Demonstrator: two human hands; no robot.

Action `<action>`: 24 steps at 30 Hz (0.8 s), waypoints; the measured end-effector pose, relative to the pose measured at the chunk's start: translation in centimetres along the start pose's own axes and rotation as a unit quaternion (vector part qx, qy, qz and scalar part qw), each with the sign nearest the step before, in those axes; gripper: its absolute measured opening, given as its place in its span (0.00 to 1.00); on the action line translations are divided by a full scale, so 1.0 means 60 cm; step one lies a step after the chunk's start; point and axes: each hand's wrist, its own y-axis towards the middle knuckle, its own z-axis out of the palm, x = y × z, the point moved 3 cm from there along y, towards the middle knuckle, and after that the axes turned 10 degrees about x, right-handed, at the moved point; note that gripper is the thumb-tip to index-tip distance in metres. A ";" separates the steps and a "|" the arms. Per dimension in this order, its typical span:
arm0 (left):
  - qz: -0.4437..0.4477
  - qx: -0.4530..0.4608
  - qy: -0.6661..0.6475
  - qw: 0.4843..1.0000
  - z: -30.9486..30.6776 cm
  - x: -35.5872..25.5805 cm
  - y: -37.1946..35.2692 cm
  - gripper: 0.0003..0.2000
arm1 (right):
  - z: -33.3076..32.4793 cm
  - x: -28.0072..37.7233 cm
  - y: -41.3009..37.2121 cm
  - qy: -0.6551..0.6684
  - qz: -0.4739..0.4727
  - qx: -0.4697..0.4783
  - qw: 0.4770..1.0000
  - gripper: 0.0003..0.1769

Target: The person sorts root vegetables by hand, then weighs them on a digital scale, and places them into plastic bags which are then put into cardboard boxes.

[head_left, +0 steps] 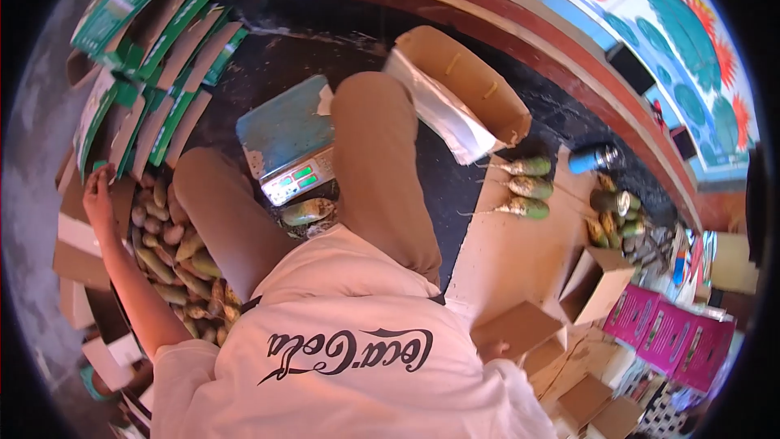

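My left hand (pixel 99 195) is raised at the left, fingers closed at the lower edge of a green-and-brown cardboard carton (pixel 101 126) in a leaning stack. Beneath that forearm lies a heap of root vegetables (pixel 183 256), some reddish, some long and greenish. Of my right hand (pixel 493 350) only a small part shows beside my shirt, near a brown cardboard box (pixel 520 329); its fingers are mostly hidden. Between my knees stands a digital scale (pixel 296 179) with a worn blue pan (pixel 284 130). A green radish (pixel 307 211) rests just in front of its display.
Three green radishes (pixel 528 187) lie in a row on flat cardboard (pixel 504 252). An open carton (pixel 463 85) stands beyond my right knee. A blue bottle (pixel 591 159), more vegetables (pixel 613 219) and purple packaging (pixel 670 337) are at the right. A red-edged ledge (pixel 487 8) runs behind.
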 end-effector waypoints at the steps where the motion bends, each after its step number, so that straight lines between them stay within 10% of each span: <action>1: 0.017 -0.004 -0.031 0.999 0.000 0.027 -0.009 0.11 | -0.013 -0.009 -0.029 0.010 0.002 -0.029 1.000 0.20; 5: -0.008 -0.060 0.218 0.974 0.017 0.046 -0.080 0.10 | -0.047 -0.037 0.010 0.141 -0.027 -0.087 0.986 0.18; 13: -0.239 -0.190 0.111 0.946 0.011 0.230 -0.211 0.12 | -0.425 -0.128 0.094 0.357 -0.054 -0.407 0.839 0.13; 15: -0.295 -0.198 0.075 0.932 -0.003 0.277 -0.246 0.13 | -0.507 -0.209 0.223 0.537 -0.387 -0.467 0.586 0.11; 16: -0.316 -0.200 0.068 0.925 -0.012 0.301 -0.260 0.14 | -0.608 -0.190 0.015 0.468 -0.108 -0.557 0.677 0.13; 20: -0.356 -0.251 0.046 0.899 -0.034 0.300 -0.298 0.14 | -0.776 -0.217 -0.194 0.386 -0.149 -0.744 0.524 0.13; 24: -0.384 -0.272 0.026 0.882 -0.037 0.361 -0.339 0.13 | -0.876 -0.176 -0.316 0.427 -0.240 -0.737 0.466 0.10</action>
